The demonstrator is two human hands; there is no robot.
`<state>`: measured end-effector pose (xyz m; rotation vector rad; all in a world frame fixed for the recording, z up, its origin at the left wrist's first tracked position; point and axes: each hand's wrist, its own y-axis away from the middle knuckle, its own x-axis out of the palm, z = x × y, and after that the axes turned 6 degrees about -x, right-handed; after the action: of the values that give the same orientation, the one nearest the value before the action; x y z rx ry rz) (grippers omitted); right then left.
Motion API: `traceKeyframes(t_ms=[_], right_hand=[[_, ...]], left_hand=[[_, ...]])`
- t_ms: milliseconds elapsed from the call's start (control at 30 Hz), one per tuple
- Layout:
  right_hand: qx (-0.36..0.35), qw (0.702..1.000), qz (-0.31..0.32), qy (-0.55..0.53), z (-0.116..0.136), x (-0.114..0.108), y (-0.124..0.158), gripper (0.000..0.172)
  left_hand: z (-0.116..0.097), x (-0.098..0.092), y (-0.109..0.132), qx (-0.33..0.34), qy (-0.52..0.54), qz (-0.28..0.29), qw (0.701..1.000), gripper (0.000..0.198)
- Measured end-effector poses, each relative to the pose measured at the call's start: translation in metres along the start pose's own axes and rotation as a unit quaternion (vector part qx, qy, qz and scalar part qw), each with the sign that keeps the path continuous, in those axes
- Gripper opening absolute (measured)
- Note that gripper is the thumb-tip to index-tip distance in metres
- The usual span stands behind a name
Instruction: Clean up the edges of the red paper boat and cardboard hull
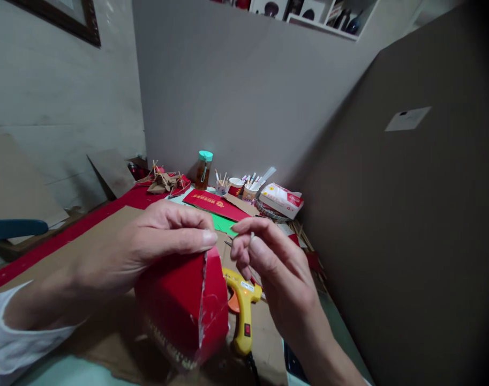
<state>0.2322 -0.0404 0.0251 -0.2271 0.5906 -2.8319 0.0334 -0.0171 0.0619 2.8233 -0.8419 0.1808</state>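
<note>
My left hand (164,236) grips the top of a red folded paper piece (188,305), thumb and fingers pressed along its upper edge. A seam with whitish glue runs down the front of the piece. My right hand (264,257) is just right of it, fingers pinched together on something thin and small that I cannot make out. A yellow glue gun (242,311) lies on the brown cardboard sheet (87,241) under and between my hands, its nozzle pointing left behind the red piece.
At the back of the table stand a jar with a teal lid (204,169), paper cups with sticks and pens (240,187), a tissue pack (282,199), a red envelope (216,205) and small cardboard models (164,181). A large brown board (408,214) walls off the right.
</note>
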Motion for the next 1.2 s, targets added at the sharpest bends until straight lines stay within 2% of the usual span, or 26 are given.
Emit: traceKeyframes(t_ms=[133,300,433,533,667,700,767,800,867,1033,1133,1200], right_hand=[[-0.022,0.998,-0.039,-0.039,-0.009,-0.008,-0.004,0.014],[-0.034,0.997,-0.052,-0.035,-0.015,-0.01,-0.006,0.023],[-0.001,0.999,-0.05,-0.021,-0.013,-0.008,-0.005,0.033],[0.021,0.999,-0.041,0.004,-0.012,-0.007,-0.004,0.044],[-0.013,0.994,-0.042,0.1,-0.01,-0.006,-0.005,0.055],[-0.03,0.99,-0.053,0.124,-0.009,-0.005,-0.006,0.052],[-0.067,0.984,-0.076,0.146,-0.006,-0.002,-0.007,0.034],[-0.08,0.983,-0.076,0.144,-0.004,-0.001,-0.007,0.023],[-0.081,0.988,-0.06,0.121,-0.001,0.001,-0.007,0.014],[-0.028,0.992,-0.01,0.126,0.005,0.004,-0.004,0.023],[-0.03,0.983,0.033,0.177,0.003,0.008,0.0,0.021],[-0.04,0.977,0.038,0.205,0.001,0.011,0.002,0.021]], left_hand=[[0.001,-0.003,-0.002,0.045,-0.005,-0.052,0.998,0.022],[0.006,-0.011,-0.011,0.149,-0.028,-0.104,0.983,0.025],[0.011,-0.013,-0.018,0.204,-0.046,-0.133,0.969,0.029],[0.011,-0.012,-0.02,0.206,-0.084,-0.144,0.964,0.031],[0.009,-0.007,-0.016,0.201,-0.139,-0.135,0.96,0.035],[0.008,-0.005,-0.014,0.196,-0.149,-0.132,0.96,0.038],[0.007,-0.001,-0.01,0.181,-0.159,-0.132,0.961,0.043],[0.006,0.001,-0.008,0.171,-0.162,-0.136,0.962,0.044],[0.006,0.004,-0.005,0.151,-0.169,-0.141,0.964,0.046],[0.009,0.01,-0.003,0.111,-0.19,-0.112,0.969,0.048],[0.011,0.012,-0.003,0.138,-0.225,-0.113,0.958,0.048],[0.013,0.014,-0.003,0.165,-0.242,-0.124,0.948,0.045]])
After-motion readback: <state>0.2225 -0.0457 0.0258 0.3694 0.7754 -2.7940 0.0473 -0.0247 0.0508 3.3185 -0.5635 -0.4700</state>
